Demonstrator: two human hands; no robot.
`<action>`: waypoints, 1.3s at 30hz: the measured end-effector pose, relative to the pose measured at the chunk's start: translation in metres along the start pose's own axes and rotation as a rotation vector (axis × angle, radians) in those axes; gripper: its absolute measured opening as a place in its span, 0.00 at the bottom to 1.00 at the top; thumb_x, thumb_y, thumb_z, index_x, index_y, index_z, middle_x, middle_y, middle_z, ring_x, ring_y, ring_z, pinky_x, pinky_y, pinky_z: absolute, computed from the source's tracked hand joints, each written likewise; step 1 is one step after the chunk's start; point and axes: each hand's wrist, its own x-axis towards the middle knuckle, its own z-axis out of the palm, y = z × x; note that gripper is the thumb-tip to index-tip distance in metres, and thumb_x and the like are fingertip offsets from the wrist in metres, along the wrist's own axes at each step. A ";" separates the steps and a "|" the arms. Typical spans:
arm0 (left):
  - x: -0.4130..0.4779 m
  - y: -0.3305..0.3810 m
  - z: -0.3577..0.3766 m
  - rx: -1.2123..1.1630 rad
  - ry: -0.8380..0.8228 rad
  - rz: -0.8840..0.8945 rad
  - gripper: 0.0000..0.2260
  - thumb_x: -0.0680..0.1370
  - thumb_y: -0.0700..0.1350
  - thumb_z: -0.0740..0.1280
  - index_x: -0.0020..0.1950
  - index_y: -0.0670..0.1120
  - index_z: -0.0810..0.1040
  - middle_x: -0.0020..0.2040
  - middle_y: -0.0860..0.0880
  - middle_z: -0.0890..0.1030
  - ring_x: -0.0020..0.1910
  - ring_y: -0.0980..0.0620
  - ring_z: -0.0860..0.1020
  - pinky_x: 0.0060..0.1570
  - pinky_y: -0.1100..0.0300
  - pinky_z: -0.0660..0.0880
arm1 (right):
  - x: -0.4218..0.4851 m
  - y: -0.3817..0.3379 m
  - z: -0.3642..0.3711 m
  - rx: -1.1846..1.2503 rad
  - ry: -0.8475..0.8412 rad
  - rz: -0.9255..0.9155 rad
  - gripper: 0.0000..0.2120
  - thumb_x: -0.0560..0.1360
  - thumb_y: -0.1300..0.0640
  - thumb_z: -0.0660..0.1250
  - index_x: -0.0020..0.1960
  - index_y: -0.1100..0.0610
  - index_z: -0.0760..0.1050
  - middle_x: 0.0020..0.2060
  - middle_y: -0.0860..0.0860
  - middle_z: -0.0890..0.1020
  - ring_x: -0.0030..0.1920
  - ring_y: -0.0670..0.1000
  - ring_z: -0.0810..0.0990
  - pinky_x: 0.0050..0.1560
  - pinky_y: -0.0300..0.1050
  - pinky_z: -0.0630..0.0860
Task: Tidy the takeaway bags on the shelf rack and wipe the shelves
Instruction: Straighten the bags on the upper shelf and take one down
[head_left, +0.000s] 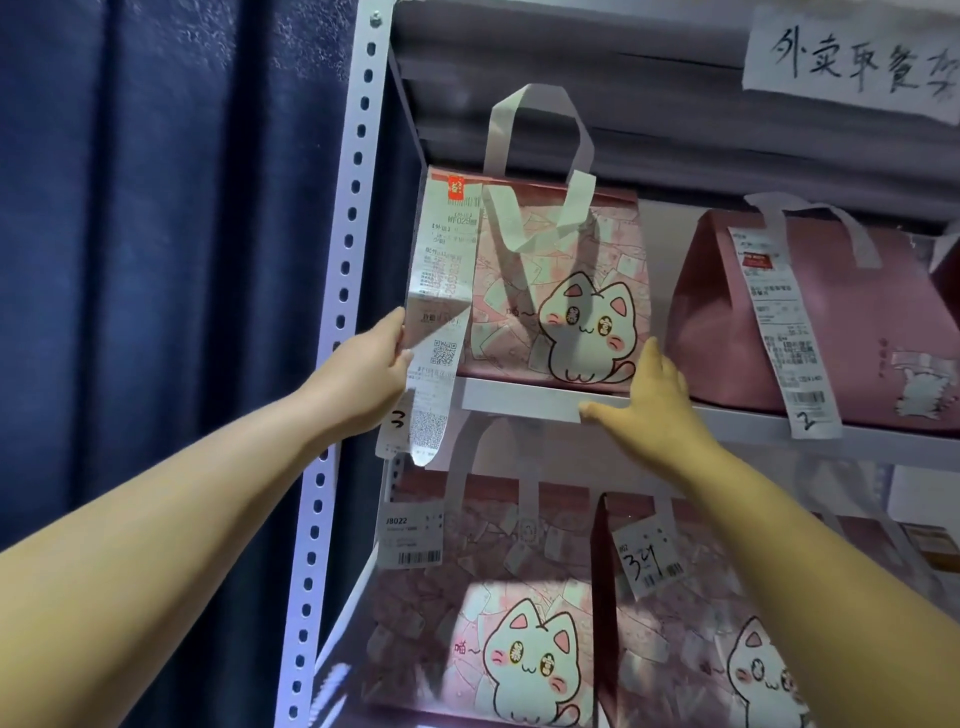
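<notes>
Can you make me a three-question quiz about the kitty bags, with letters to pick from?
1. Where is the bag the hands are touching?
A. upper shelf, left end
B. on the floor
C. hanging on the curtain

2. How many cat faces can you see on the two bags on the lower shelf?
A. none
B. two
C. five

3. What is the left hand doing?
A. holding a cloth
B. resting in a pocket
C. holding the long receipt

Answers: 1 A, the cat bag stands on the upper shelf beside the rack post. 2 B, one cat on each lower bag. 3 C, the left hand has its fingers on the receipt; the right hand rests at the bag's corner.
</notes>
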 end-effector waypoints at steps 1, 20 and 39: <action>0.000 -0.001 0.000 -0.016 0.005 0.006 0.15 0.81 0.43 0.53 0.68 0.52 0.65 0.63 0.53 0.76 0.57 0.51 0.75 0.47 0.60 0.69 | 0.001 0.001 -0.001 0.010 0.012 0.000 0.49 0.69 0.47 0.70 0.76 0.60 0.42 0.75 0.57 0.52 0.74 0.57 0.51 0.72 0.53 0.54; -0.005 0.009 -0.016 -0.040 0.369 0.185 0.13 0.76 0.49 0.65 0.59 0.48 0.73 0.55 0.52 0.74 0.50 0.58 0.73 0.46 0.66 0.68 | -0.013 0.004 -0.005 0.179 0.389 -0.181 0.27 0.71 0.55 0.70 0.68 0.56 0.66 0.60 0.50 0.71 0.62 0.51 0.69 0.61 0.46 0.69; 0.008 0.155 0.115 -0.248 0.130 0.424 0.10 0.73 0.52 0.65 0.52 0.51 0.76 0.44 0.57 0.77 0.42 0.63 0.76 0.39 0.69 0.74 | -0.020 0.128 -0.103 -0.012 0.593 -0.363 0.08 0.71 0.63 0.69 0.50 0.63 0.77 0.44 0.53 0.78 0.44 0.51 0.76 0.44 0.47 0.76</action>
